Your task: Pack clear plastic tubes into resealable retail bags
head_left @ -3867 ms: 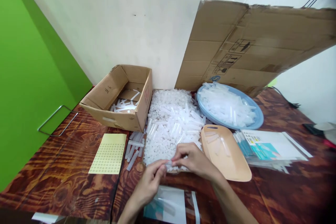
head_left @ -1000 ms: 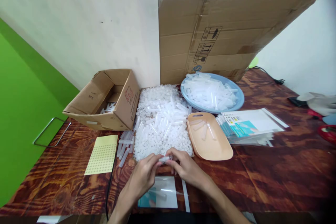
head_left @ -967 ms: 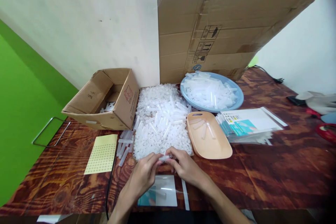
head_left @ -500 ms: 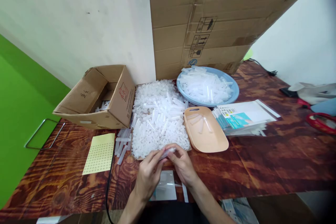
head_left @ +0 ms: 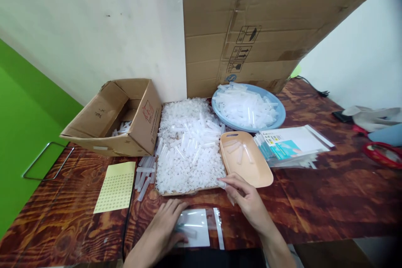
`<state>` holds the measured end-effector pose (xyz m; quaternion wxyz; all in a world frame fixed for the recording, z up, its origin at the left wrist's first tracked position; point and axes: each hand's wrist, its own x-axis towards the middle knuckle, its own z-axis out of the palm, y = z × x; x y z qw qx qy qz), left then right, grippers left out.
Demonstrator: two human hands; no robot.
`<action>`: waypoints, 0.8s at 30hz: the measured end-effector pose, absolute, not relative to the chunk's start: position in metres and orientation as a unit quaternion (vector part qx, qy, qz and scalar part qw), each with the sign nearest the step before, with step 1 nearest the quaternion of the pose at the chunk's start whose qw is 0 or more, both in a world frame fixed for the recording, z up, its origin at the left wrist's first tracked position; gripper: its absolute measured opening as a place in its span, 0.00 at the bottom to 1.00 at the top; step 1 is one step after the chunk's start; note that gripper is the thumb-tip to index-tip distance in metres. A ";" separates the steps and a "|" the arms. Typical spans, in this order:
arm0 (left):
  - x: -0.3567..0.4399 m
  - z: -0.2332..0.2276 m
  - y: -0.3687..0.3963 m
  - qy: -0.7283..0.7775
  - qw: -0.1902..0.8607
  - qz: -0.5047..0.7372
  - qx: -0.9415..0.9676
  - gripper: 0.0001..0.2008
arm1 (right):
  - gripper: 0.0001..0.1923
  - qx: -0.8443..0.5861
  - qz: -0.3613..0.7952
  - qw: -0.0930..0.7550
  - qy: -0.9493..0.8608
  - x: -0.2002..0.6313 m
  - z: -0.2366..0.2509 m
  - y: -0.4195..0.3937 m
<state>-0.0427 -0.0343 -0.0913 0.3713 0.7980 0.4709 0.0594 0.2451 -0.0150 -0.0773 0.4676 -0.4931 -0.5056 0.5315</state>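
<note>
Head view: left hand (head_left: 165,226) flat, fingers spread on clear plastic bag (head_left: 196,228), pinning it to table; right hand (head_left: 246,197) loosely curled, fingertips pinching small clear tube (head_left: 221,184) just ahead-right of bag; tube axis unclear; right hand nearer tube pile (head_left: 188,150)

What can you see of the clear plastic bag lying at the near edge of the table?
The clear plastic bag lies flat on the wooden table, in front of the pile of small white plastic pieces. It looks thin, glossy and see-through, with a white panel and a clear strip along its right edge. A slim translucent tube seems to lie inside. The left hand rests on its left part; the right hand is apart from it.
</note>
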 end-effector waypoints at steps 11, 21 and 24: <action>-0.047 -0.063 -0.011 0.441 0.640 0.104 0.621 0.21 | 0.10 -0.561 0.379 0.398 -0.619 0.257 -0.053 -0.011; -0.013 -0.065 0.000 0.334 0.790 0.239 0.455 0.28 | 0.26 -0.472 0.622 0.488 -0.390 0.236 -0.064 -0.004; -0.011 -0.062 0.002 0.343 0.797 0.258 0.425 0.27 | 0.22 -0.500 0.560 0.516 -0.412 0.226 -0.068 -0.003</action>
